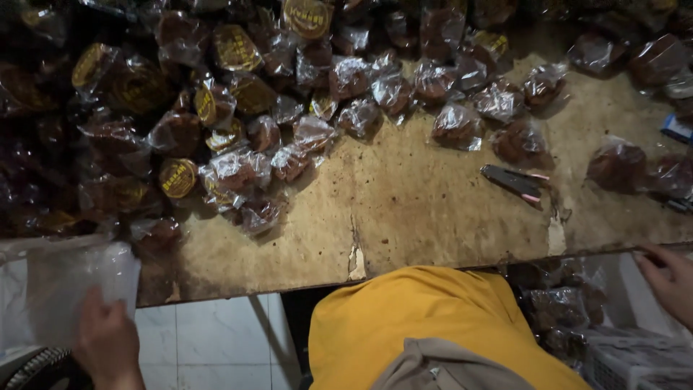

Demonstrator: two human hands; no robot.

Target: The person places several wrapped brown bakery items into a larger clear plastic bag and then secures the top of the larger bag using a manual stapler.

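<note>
The left hand is gripping a clear plastic bag, fingers clenched on it, below the worktop's near-left corner. The right hand is resting past the near-right edge, fingers loose and empty, nearer the stapler.

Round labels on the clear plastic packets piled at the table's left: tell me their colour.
The round labels are golden yellow with dark print, seen in the head view, the only one.

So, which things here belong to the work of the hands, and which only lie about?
In hand:
- left hand holding a clear plastic bag
- right hand at the edge of the worn wooden table
- wrapped brown cakes heaped on it

Lying about:
- stapler
- white basket below
- tiled floor
</note>
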